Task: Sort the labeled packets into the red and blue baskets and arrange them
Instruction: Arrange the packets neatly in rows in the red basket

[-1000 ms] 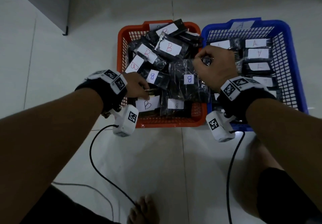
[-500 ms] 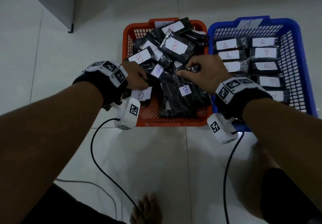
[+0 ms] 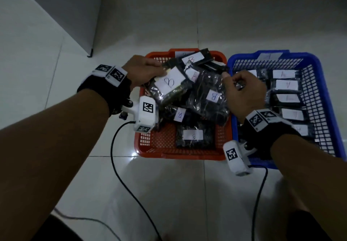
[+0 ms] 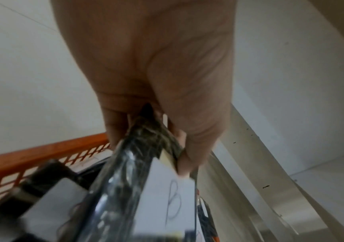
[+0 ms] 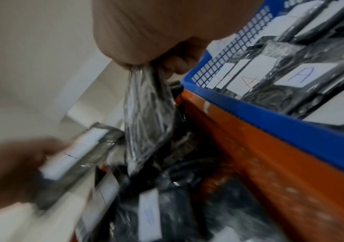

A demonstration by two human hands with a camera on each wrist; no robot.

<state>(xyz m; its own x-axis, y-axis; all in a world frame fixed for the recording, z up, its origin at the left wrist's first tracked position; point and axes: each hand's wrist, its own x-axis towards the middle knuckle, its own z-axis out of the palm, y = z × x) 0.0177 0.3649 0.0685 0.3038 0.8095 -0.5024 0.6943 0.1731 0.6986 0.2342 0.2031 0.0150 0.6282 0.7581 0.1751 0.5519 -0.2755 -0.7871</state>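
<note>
A red basket [image 3: 165, 152] on the floor holds a loose pile of dark plastic packets with white "B" labels. My left hand [image 3: 144, 72] grips one B packet [image 3: 170, 83] by its far corner, lifted above the pile; in the left wrist view the fingers [image 4: 184, 157] pinch this packet [image 4: 146, 188]. My right hand [image 3: 242, 92] pinches the top of another B packet [image 3: 210, 98], which hangs down over the pile [image 5: 148, 108]. The blue basket [image 3: 330, 109] to the right holds several "A" packets [image 3: 286, 85] laid in rows.
Both baskets stand side by side on a white tiled floor. A grey cabinet corner [image 3: 90, 34] stands at the back left. Two black cables [image 3: 120, 175] trail from the wrist cameras across the floor toward me.
Both hands have risen, each lifting a B packet off the pile. The left hand moved toward the basket's far left corner with its packet; a B packet now lies exposed at the basket's front.
</note>
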